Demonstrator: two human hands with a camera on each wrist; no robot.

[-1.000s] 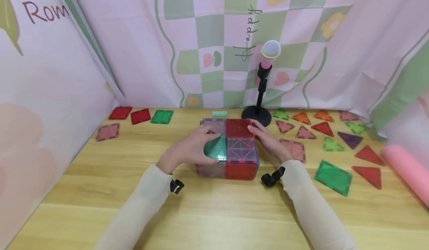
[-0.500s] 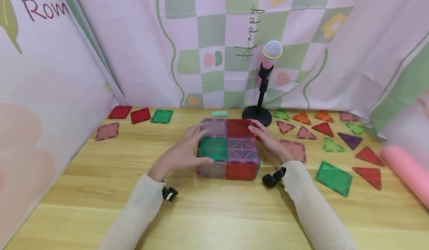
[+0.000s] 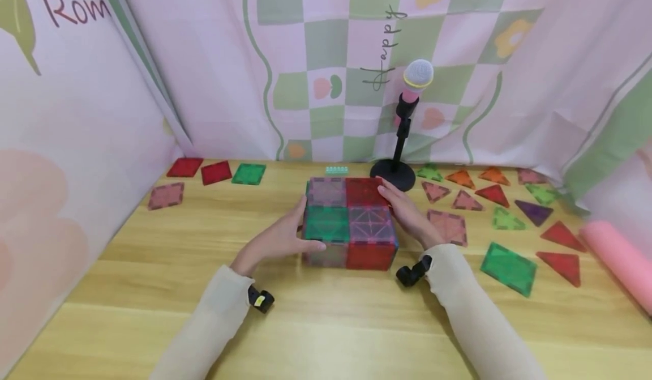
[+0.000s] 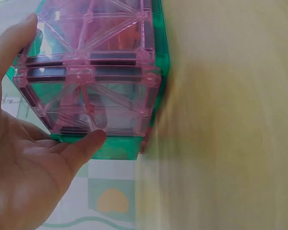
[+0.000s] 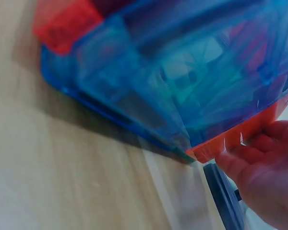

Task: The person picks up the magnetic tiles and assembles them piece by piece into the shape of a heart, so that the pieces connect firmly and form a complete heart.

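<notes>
A low box of translucent magnetic tiles (image 3: 370,224) stands on the table, its top a two-by-two pattern of pink, red, green and purplish squares. My left hand (image 3: 277,239) spans the box's left side, thumb at the front and fingers toward the back. In the left wrist view, that hand (image 4: 33,167) reaches around pink, green-edged tiles (image 4: 110,105). At the back right corner my right hand (image 3: 407,213) grips the box, thumb over the red top tile (image 3: 363,192). The right wrist view has its fingers (image 5: 230,165) against a red-orange edge below blue tiles (image 5: 134,91).
Behind the box stands a toy microphone on a black stand (image 3: 393,173), with a small mint-coloured block (image 3: 337,170) beside it. Loose triangles and squares, including a green square (image 3: 508,269), lie at right. More squares (image 3: 216,173) lie at back left. A pink roll (image 3: 618,269) borders the right edge.
My left hand has moved left off the green top tile, which is now uncovered, and its fingers have come in along the box's left side. The right hand keeps its grip.
</notes>
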